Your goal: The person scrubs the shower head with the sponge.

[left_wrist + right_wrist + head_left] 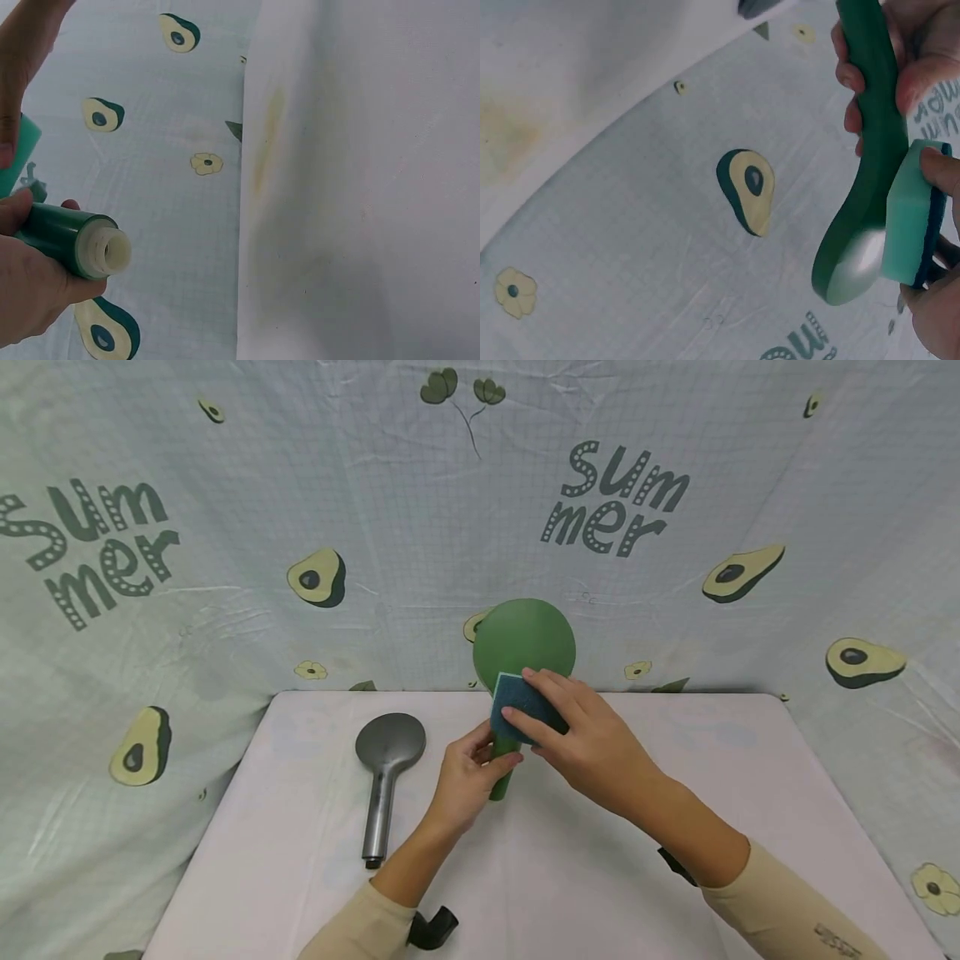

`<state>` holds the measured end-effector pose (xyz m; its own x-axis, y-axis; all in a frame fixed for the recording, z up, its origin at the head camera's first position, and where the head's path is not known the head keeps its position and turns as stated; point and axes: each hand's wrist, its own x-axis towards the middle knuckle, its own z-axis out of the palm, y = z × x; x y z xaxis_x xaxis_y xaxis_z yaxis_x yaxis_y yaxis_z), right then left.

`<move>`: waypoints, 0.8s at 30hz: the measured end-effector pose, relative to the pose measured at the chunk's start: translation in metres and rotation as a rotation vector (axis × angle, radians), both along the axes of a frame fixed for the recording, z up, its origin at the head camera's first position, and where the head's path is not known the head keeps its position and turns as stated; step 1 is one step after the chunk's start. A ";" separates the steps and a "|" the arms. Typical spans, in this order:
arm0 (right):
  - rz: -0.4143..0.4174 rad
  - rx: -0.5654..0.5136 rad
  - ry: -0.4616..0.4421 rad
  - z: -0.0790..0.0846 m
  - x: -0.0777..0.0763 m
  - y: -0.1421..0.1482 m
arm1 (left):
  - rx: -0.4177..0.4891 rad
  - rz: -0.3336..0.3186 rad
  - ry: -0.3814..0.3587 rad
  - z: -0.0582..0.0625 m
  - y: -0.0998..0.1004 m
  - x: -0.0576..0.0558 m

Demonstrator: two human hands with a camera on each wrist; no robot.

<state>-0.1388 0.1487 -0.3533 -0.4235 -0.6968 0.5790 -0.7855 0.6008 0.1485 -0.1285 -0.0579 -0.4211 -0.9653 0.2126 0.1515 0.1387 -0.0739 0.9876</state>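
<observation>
A green shower head is held up over the far edge of the table, its round head pointing away. My left hand grips it by the handle. In the left wrist view, the handle's pale threaded end sticks out past that hand. My right hand holds a sponge, light green with a dark blue scouring side, between thumb and fingers. The right wrist view shows the sponge's light green face against the shower head near its neck. The sponge covers part of the neck in the head view.
A grey shower head lies on the white table left of my hands. Near my left sleeve lies a black elbow-shaped piece. Another black object is partly hidden under my right forearm. A patterned cloth hangs behind the table.
</observation>
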 end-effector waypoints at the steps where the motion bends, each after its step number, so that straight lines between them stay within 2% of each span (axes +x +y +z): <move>1: 0.001 0.017 0.017 -0.001 0.001 -0.002 | -0.003 0.004 -0.001 0.000 0.000 0.000; 4: 0.004 0.055 0.054 0.000 0.001 -0.006 | -0.022 0.025 -0.010 0.000 0.001 0.002; 8: -0.004 0.063 0.065 0.007 -0.006 -0.011 | -0.073 0.043 -0.007 -0.001 0.000 0.004; 12: -0.029 -0.001 0.049 0.021 -0.020 -0.013 | -0.068 0.000 -0.017 -0.002 0.000 0.003; 15: -0.046 -0.067 0.007 0.034 -0.031 -0.011 | -0.041 -0.029 -0.041 -0.002 0.001 0.003; 18: -0.067 -0.125 -0.050 0.044 -0.043 -0.006 | -0.022 -0.027 -0.051 -0.002 0.001 0.004; 24: -0.163 -0.225 -0.207 0.058 -0.062 0.009 | -0.010 -0.026 -0.059 0.000 0.002 0.007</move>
<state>-0.2012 0.1577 -0.2951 -0.6430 -0.4752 0.6007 -0.6763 0.7203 -0.1541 -0.1212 -0.0561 -0.4211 -0.9667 0.2388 0.0920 0.0783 -0.0664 0.9947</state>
